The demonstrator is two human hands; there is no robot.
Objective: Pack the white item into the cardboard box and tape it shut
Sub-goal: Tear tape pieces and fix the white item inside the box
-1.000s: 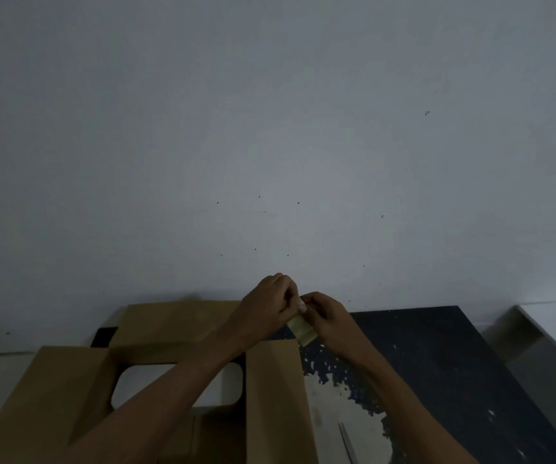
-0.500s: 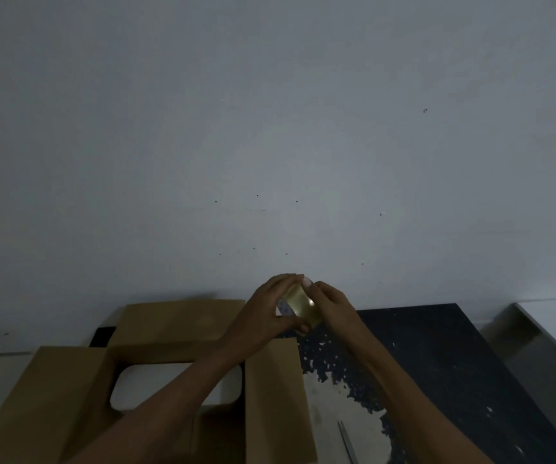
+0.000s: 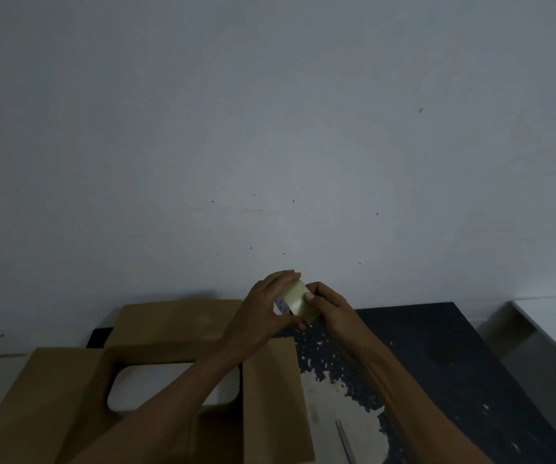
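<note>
Both hands are clasped on the tape roll (image 3: pixel 298 298), held up in the air just past the box's far right corner: the left hand (image 3: pixel 263 306) curls round it from the left, fingers over the top and thumb underneath, while the right hand (image 3: pixel 332 308) grips the other side with its thumb pressed flat on the roll's pale outer band. A second ago the two hands were pinched tight together with only a sliver of the roll showing below them; since then the roll has been turned so its broad yellowish face looks towards me, and the hands have spread a little around it. The cardboard box (image 3: pixel 176 318) has not shifted, its flaps still wide open, and the white item (image 3: pixel 151 383) still lies down inside it, partly crossed by the left forearm. On the dark, worn table (image 3: pixel 437 346) a thin metal blade (image 3: pixel 345 440) lies where it was, to the right of the box.
</note>
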